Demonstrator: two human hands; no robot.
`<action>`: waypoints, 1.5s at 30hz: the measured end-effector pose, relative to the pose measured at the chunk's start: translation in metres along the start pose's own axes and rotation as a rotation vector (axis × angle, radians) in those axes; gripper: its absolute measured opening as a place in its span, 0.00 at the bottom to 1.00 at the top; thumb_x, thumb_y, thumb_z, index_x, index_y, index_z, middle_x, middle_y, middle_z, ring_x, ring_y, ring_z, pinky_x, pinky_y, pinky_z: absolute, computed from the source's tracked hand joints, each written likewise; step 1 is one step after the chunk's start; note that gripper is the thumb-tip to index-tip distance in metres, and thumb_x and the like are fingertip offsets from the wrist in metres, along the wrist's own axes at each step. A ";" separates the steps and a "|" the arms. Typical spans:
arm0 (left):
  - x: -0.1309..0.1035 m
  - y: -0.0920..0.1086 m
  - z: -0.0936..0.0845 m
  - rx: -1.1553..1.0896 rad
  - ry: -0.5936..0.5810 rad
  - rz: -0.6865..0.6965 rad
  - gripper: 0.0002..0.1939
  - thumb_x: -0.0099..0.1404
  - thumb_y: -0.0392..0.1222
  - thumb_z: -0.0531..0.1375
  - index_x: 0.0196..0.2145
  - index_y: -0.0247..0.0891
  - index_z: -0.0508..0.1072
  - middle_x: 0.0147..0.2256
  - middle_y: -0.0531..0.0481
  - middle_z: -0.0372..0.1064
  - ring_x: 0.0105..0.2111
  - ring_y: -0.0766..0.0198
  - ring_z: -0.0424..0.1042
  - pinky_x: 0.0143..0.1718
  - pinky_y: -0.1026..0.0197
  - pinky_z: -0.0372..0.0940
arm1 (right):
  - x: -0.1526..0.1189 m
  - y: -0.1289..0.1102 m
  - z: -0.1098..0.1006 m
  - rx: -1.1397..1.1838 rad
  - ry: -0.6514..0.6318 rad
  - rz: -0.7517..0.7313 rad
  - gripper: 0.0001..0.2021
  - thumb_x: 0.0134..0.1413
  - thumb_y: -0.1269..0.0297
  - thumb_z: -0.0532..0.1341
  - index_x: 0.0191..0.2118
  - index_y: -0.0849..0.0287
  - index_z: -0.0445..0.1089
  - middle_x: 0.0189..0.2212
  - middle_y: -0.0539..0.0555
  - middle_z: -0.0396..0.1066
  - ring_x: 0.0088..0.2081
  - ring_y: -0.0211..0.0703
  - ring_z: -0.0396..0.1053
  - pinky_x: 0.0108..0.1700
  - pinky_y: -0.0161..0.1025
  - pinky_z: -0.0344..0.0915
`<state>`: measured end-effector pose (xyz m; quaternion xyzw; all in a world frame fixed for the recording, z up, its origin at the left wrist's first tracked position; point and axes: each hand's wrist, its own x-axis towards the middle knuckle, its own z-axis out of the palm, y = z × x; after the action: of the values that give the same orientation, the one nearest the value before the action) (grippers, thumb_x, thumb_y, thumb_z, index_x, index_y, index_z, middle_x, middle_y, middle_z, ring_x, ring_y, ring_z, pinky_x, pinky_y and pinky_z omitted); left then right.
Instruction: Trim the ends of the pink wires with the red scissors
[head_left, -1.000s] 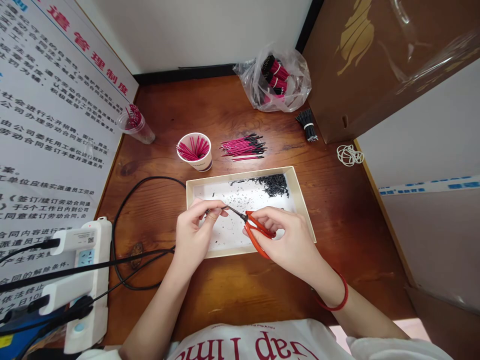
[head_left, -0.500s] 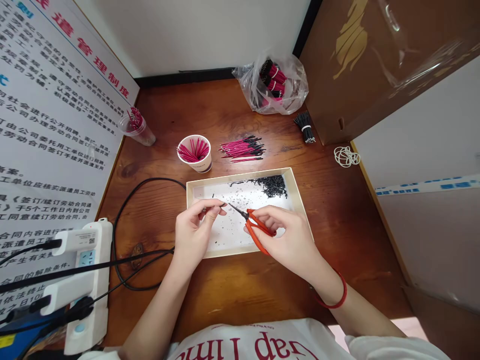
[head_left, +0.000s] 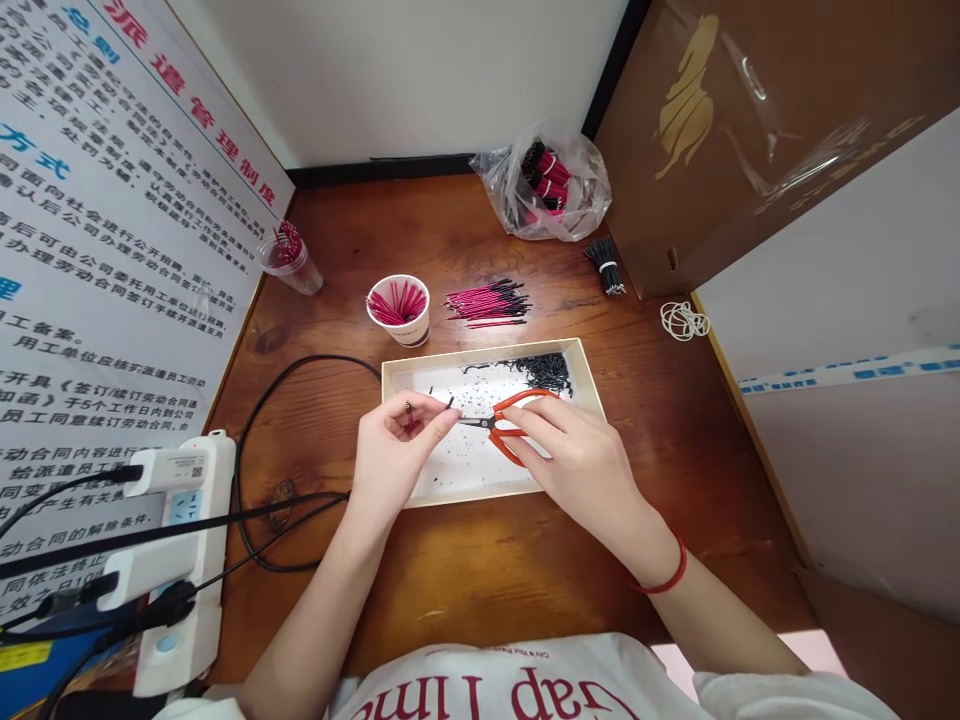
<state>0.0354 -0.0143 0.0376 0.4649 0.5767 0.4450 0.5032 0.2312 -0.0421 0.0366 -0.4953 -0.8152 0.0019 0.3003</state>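
Closest to you is your white shirt [head_left: 495, 680] with red lettering, and a red band [head_left: 681, 562] circles your right wrist. Off to your left, a white power strip [head_left: 214, 500] carries plugs and black cables on the wooden surface [head_left: 442, 590].

Your left hand [head_left: 388, 450] has its thumb and forefinger pinched together on a thin wire [head_left: 450, 403], whose black end pokes up at your fingertips. A bit of pink shows inside the curl of that hand; you can't tell if it is the same piece. Your right hand [head_left: 581, 445] has its fingers clamped on the orange-handled snips [head_left: 489, 424], the handles spread and the blades pointing at your left thumb. Whether the tips touch the wire is too small to tell.

Both hands are over a shallow cream tray [head_left: 480, 498], with black clippings [head_left: 550, 373] heaped in its far right corner.

Beyond it stand a paper cup [head_left: 411, 334] of pink wires and, beside it, a loose pile of pink-and-black wires [head_left: 489, 300]. To the right lie white bands [head_left: 685, 321]. Farther off are a tied black bundle [head_left: 606, 265], a clear plastic cup [head_left: 306, 280] at left, and a clear bag [head_left: 589, 200] holding pink-and-black bundles.
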 end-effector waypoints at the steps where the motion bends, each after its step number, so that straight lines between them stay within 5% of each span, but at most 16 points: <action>1: 0.000 -0.001 0.000 0.018 0.009 0.004 0.09 0.51 0.44 0.71 0.26 0.37 0.77 0.25 0.50 0.77 0.27 0.64 0.73 0.30 0.64 0.65 | 0.000 0.000 0.001 -0.013 0.006 -0.006 0.08 0.67 0.71 0.59 0.39 0.63 0.77 0.31 0.55 0.78 0.30 0.43 0.74 0.32 0.39 0.68; 9: -0.003 -0.002 0.001 0.150 0.100 0.061 0.08 0.53 0.44 0.70 0.27 0.38 0.79 0.26 0.51 0.77 0.27 0.65 0.71 0.29 0.63 0.63 | -0.003 0.003 0.002 0.001 0.047 0.011 0.06 0.65 0.73 0.61 0.40 0.63 0.77 0.31 0.56 0.78 0.31 0.44 0.75 0.33 0.40 0.69; 15: -0.005 -0.001 0.001 0.034 0.039 0.093 0.06 0.56 0.41 0.68 0.32 0.39 0.81 0.25 0.51 0.79 0.28 0.62 0.77 0.30 0.63 0.67 | 0.002 -0.005 -0.007 0.395 0.073 0.355 0.06 0.54 0.73 0.66 0.37 0.57 0.72 0.30 0.50 0.75 0.29 0.38 0.71 0.33 0.35 0.70; 24: -0.005 -0.004 -0.001 0.108 0.005 0.135 0.03 0.58 0.40 0.67 0.31 0.42 0.84 0.29 0.49 0.81 0.31 0.61 0.77 0.33 0.61 0.66 | 0.002 -0.017 -0.002 0.693 -0.106 0.608 0.02 0.52 0.68 0.66 0.33 0.59 0.75 0.23 0.49 0.73 0.22 0.35 0.63 0.24 0.34 0.64; 45: -0.005 -0.002 -0.001 0.135 0.013 0.135 0.04 0.58 0.39 0.67 0.30 0.43 0.84 0.27 0.50 0.80 0.29 0.61 0.74 0.31 0.60 0.63 | 0.000 -0.016 -0.002 0.626 -0.099 0.579 0.02 0.50 0.70 0.67 0.31 0.57 0.78 0.22 0.49 0.73 0.21 0.35 0.65 0.23 0.33 0.66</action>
<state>0.0347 -0.0196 0.0361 0.5328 0.5757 0.4411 0.4360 0.2192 -0.0510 0.0437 -0.5878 -0.6162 0.3570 0.3838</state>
